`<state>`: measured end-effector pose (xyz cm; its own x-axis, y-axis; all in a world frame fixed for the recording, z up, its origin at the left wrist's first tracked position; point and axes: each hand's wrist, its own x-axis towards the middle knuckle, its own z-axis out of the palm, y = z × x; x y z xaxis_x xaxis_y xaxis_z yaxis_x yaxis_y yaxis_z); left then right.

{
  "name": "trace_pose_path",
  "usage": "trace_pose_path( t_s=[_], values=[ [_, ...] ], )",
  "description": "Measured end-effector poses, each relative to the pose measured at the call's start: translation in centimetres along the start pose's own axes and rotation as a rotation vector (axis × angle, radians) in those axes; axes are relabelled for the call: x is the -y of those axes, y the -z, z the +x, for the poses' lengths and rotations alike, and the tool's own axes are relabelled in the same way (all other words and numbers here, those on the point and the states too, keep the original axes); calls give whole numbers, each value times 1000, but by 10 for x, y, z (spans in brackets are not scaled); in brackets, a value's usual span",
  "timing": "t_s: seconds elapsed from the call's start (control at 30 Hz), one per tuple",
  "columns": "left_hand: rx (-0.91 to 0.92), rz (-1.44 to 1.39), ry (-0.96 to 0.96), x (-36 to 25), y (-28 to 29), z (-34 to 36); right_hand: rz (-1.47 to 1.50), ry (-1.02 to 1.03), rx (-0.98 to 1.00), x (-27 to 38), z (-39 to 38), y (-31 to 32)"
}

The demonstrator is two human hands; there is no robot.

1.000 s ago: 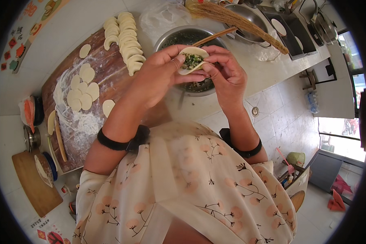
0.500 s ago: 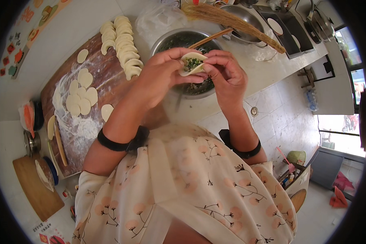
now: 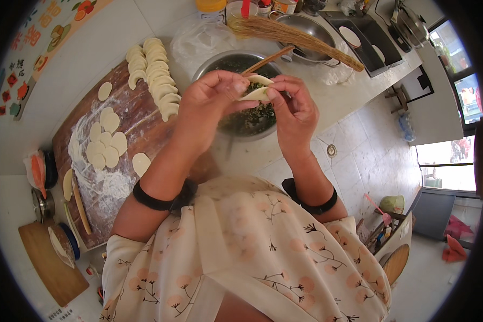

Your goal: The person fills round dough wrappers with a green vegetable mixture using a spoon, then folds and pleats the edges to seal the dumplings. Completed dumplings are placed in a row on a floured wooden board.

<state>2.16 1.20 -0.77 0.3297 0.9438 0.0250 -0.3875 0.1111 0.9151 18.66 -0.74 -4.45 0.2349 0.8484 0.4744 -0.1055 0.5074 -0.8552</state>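
Pinching a folded dumpling (image 3: 257,90) above the metal bowl (image 3: 209,63) of green filling, left hand (image 3: 214,99) and right hand (image 3: 291,107) fingertips closed on its seam; dough judged soft, light, tear-prone w/ filling inside, so grip edges only, gently.

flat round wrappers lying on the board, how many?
8 dough wrappers: one alone near the board's far edge, six overlapping in a floury cluster mid-board, one at the near edge. Overlaps may hide more. The one pinched in both hands isn't counted.
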Motion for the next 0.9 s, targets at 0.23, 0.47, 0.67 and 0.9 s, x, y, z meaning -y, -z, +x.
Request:
trace_pose_path(
  t_s=[0.23, 0.47, 0.67, 0.9],
  values=[
    [29, 169, -131, 7, -6, -3, -47, 71, -12, -2, -1, -4],
    [-42, 150, -76, 10, -4, -4, -165, 114, 13, 2, -1, -5],
    [-5, 100, -143, 11, -6, -3, -295, 143, 23, 3, 1, -4],
    [10, 91, -174, 12, -7, -2, -417, 262, 67, 3, 5, -1]
  ],
)
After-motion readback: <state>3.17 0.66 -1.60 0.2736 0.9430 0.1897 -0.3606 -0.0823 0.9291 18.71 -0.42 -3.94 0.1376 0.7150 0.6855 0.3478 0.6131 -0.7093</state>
